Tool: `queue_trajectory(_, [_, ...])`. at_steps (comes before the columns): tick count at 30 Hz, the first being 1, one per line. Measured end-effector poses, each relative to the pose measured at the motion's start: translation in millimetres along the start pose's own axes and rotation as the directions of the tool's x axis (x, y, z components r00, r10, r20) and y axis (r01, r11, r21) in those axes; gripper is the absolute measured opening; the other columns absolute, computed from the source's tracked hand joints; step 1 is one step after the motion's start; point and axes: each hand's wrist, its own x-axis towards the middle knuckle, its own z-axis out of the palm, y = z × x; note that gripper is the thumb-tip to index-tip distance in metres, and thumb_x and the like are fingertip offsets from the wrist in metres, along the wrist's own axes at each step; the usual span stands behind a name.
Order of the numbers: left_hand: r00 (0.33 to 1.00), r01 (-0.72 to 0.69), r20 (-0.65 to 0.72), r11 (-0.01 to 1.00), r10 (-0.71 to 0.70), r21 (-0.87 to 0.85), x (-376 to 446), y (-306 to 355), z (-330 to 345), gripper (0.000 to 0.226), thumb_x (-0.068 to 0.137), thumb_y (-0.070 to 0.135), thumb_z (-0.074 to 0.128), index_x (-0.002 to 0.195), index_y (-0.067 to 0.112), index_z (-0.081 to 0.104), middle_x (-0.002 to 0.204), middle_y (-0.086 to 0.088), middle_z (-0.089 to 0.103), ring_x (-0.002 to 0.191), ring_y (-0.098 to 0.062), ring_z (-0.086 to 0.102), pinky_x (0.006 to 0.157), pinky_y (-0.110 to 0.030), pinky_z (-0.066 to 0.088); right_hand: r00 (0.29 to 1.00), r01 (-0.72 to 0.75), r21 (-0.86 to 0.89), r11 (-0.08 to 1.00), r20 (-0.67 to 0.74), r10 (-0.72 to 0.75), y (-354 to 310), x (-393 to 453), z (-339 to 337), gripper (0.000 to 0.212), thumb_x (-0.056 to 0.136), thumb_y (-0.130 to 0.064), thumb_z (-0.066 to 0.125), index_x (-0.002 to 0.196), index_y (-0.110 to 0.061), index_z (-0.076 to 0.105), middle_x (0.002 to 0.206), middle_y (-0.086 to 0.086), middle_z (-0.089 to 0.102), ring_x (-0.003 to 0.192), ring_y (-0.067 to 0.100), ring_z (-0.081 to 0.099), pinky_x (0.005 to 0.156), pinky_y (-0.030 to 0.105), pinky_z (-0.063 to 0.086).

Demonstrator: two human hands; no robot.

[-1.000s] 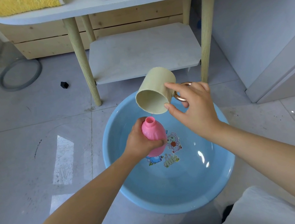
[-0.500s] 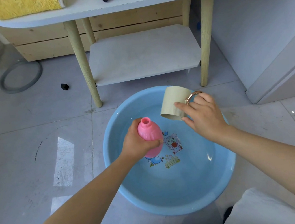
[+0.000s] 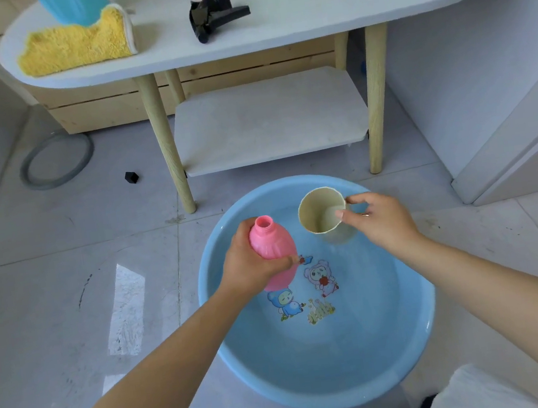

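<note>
A light blue basin with water and cartoon pictures on its bottom stands on the floor. Over its left part my left hand grips a pink uncapped bottle, held nearly upright with its open neck tilted away. My right hand holds a beige cup by its handle side, thumb on the rim. The cup sits low in the basin's far part, mouth up, its lower body in the water.
A white oval table on wooden legs stands behind the basin, with a lower shelf. On top lie a yellow cloth, a black spray head, and green and blue containers. A grey ring and small black cube lie on the floor.
My right hand has brought the cup down from its tipped position above the bottle's neck and turned it mouth up into the basin's water. The bottle stayed in my left hand. The view tilted up.
</note>
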Motion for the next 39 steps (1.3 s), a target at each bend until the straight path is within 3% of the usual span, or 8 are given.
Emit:
queue_trajectory(6, [0.999,-0.029,-0.040,0.999,0.028,-0.030,0.9,44.6,-27.1,0.069,0.060,0.024,0.088,0.113,0.036,0.045,0.103,0.010,0.058,0.094,-0.017,0.059,0.073,-0.034,0.052,0.999,-0.046,0.254,0.966,0.017,0.044,-41.8,-10.8,-22.7,0.033,0.082,-0.039,0.069,0.108,-0.019,0.068,0.070,0.004,0.059,0.064,0.011,0.054,0.064,0.026,0.044])
queue_trajectory(12, [0.992,-0.102,-0.072,0.995,0.101,-0.005,-2.2,107.2,-57.4,0.065,0.063,0.020,0.086,0.112,0.032,0.045,0.098,0.013,0.057,0.089,-0.013,0.058,0.072,-0.030,0.049,0.993,0.068,0.388,0.919,-0.111,-0.027,-112.0,-22.9,-76.4,0.015,0.084,-0.029,0.069,0.093,-0.017,0.070,0.072,-0.005,0.061,0.059,0.004,0.052,0.044,0.004,0.037])
queue_trajectory(17, [0.986,-0.136,-0.098,0.990,0.134,-0.021,-1.0,167.4,-85.0,0.064,0.063,0.023,0.086,0.114,0.030,0.048,0.098,0.010,0.059,0.093,-0.017,0.059,0.075,-0.034,0.049,0.980,0.141,0.459,0.877,-0.188,-0.059,-169.5,-20.5,-117.1,0.014,0.087,-0.031,0.066,0.082,-0.018,0.068,0.063,-0.001,0.053,0.053,0.009,0.045,0.046,0.014,0.037])
queue_trajectory(21, [0.978,-0.165,-0.130,0.986,0.162,-0.016,4.0,216.1,-99.8,0.068,0.054,0.031,0.086,0.110,0.028,0.049,0.099,0.008,0.060,0.096,-0.020,0.059,0.083,-0.039,0.051,0.965,0.186,0.477,0.859,-0.253,-0.069,-200.6,-5.3,-135.1,0.035,0.090,-0.029,0.062,0.069,-0.001,0.061,0.049,-0.005,0.042,0.049,0.014,0.036,0.050,0.024,0.028])
queue_trajectory(24, [0.968,-0.194,-0.165,0.981,0.190,-0.007,12.7,250.6,-107.1,0.064,0.060,0.028,0.086,0.111,0.026,0.048,0.096,0.009,0.057,0.096,-0.020,0.058,0.079,-0.035,0.047,0.958,0.177,0.446,0.878,-0.284,-0.048,-216.0,15.7,-145.6,0.032,0.092,-0.028,0.057,0.063,-0.016,0.055,0.045,-0.007,0.042,0.050,0.018,0.037,0.051,0.025,0.029])
queue_trajectory(30, [0.961,-0.214,-0.181,0.977,0.209,-0.011,45.9,301.1,-104.3,0.074,0.064,0.030,0.084,0.125,0.023,0.044,0.106,0.002,0.055,0.100,-0.024,0.055,0.083,-0.039,0.049,0.931,0.128,0.323,0.938,-0.364,-0.001,-227.3,56.1,-164.4,0.025,0.095,-0.025,0.045,0.084,-0.009,0.061,0.070,0.006,0.053,0.068,0.028,0.049,0.054,0.028,0.034])
queue_trajectory(35, [0.959,-0.227,-0.182,0.974,0.218,-0.028,77.7,320.7,-84.1,0.076,0.063,0.027,0.085,0.126,0.020,0.043,0.109,0.000,0.054,0.099,-0.025,0.054,0.079,-0.037,0.047,0.922,0.088,0.273,0.958,-0.387,0.026,-223.7,71.4,-171.3,0.031,0.098,-0.020,0.043,0.120,-0.002,0.057,0.112,0.013,0.060,0.107,0.033,0.054,0.088,0.038,0.043])
queue_trajectory(39, [0.955,-0.244,-0.181,0.969,0.235,-0.030,96.7,328.8,-67.5,0.075,0.065,0.026,0.085,0.126,0.018,0.043,0.102,0.003,0.051,0.097,-0.023,0.052,0.075,-0.034,0.042,0.935,0.092,0.287,0.953,-0.355,0.017,-214.4,88.5,-165.4,0.031,0.098,-0.021,0.043,0.123,-0.008,0.054,0.112,0.013,0.065,0.107,0.029,0.056,0.080,0.032,0.041])
